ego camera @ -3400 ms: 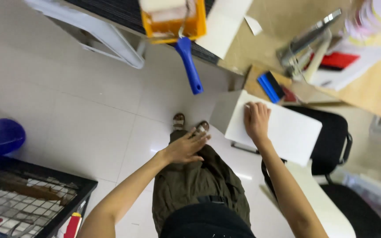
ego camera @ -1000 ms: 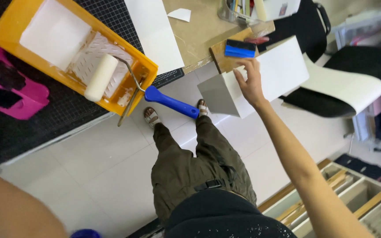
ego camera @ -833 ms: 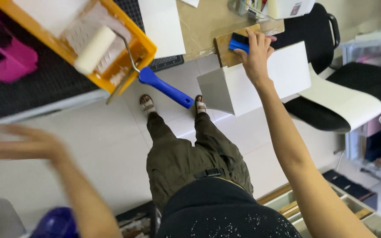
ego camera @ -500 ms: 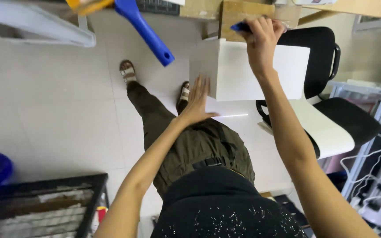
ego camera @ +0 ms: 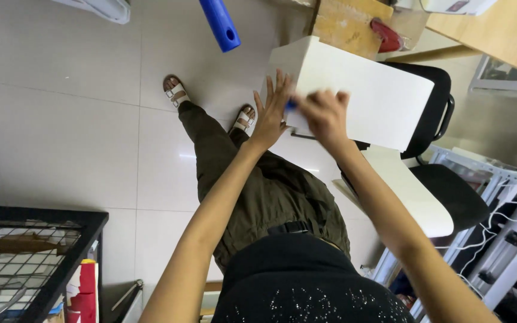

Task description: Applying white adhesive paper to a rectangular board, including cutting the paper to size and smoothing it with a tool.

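Hands are both up at a big white board, which sits propped on a black office chair just off the edge of the workbench. The left hand is spread wide, fingers fanned out, palm flat against the near left edge of the board. The right hand is right beside it, curled over a small blue thing that pokes out between the two hands. It's blurry, so I can't tell what that blue thing really is or how tight the grip is, but the fingers are clearly closed around something.

Above the board there's a wooden block on the bench edge with a red object lying next to it. A blue handle sticks out over the floor from the top of the view.

Person is standing on pale floor tiles, olive trousers, white sandals, black top. Another white sheet lies on the chair seat below the board. Down in the lower left is a black wire-mesh cart with some red stuff stashed beside it. White metal shelving with cables is off to the right.
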